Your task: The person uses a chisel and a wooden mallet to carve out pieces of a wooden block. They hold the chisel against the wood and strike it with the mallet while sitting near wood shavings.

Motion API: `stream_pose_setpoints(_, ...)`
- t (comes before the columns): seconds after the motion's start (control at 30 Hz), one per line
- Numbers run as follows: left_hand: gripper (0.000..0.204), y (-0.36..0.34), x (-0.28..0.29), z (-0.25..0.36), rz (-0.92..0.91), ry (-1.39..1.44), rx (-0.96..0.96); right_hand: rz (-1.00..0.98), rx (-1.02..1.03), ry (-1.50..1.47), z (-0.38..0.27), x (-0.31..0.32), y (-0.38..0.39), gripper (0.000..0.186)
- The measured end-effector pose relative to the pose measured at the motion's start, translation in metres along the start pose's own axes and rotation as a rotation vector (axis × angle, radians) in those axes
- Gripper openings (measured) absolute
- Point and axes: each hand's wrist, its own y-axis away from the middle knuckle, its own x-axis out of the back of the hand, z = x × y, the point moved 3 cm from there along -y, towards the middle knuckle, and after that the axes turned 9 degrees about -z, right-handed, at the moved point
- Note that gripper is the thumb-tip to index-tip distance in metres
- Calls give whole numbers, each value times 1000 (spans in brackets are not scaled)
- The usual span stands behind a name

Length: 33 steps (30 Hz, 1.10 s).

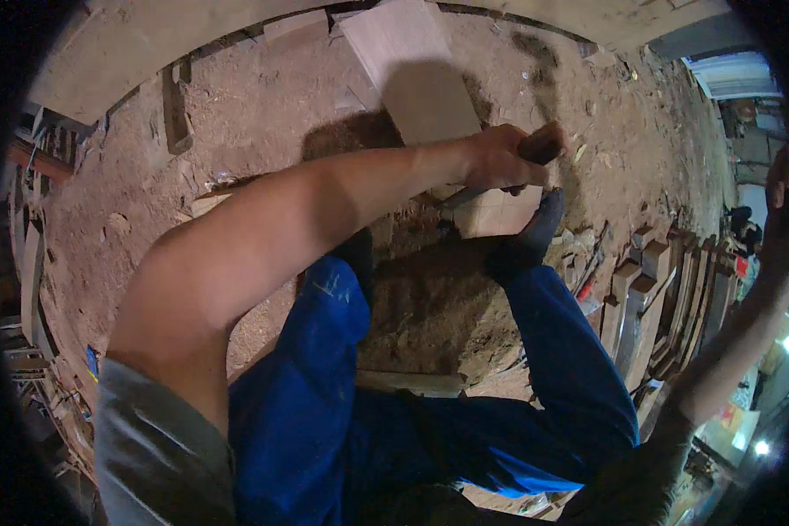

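Note:
My left hand (500,159) reaches across the middle with fingers wrapped round a brown wooden block (543,143), whose end sticks out past the thumb. A narrow dark piece (462,196) shows just below the hand; whether it belongs to the block I cannot tell. Under the hand lies a long pale wooden board (425,96) on the ground, running away from me. My dark-covered foot (543,219) rests at its near end. Out at the right rim, my right hand (780,178) is raised, away from the board. Shadow and the picture's edge hide its fingers.
Brown dirt ground (649,167) with chips and scraps surrounds the board. Stacked wood pieces (649,298) stand to the right, near a red object (586,288). A short wooden length (176,114) lies far left. My blue-trousered legs (324,351) are bent in front.

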Motion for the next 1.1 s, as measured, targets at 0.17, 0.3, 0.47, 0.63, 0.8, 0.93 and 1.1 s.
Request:
stream_pose_setpoints(0.17, 28, -6, -9, 24, -16, -50, 11, -326, -221, 310, 51, -26, 59, 44)
stream_pose_setpoints(0.3, 30, 10, 2, 7, 69, -35, 40, -538, -438, 345, 65, -62, 72, 38)
stream_pose_setpoints(0.47, 29, 11, 2, 12, 42, -79, 77, -487, -491, 299, 64, -63, 70, 39)
stream_pose_setpoints(0.63, 28, 15, 13, 0, 158, -2, 82, -663, -565, 406, 51, -61, 39, 43)
stream_pose_setpoints(0.8, 30, -3, 11, -5, 139, 46, 22, -230, -146, 257, 32, -46, 14, 44)
stream_pose_setpoints(0.93, 31, 8, 11, 4, 122, 50, 36, -166, 226, 546, 90, -49, 22, 41)
stream_pose_setpoints(1.1, 31, 5, 13, 3, 173, 32, 50, -561, -511, 349, 62, -72, 43, 41)
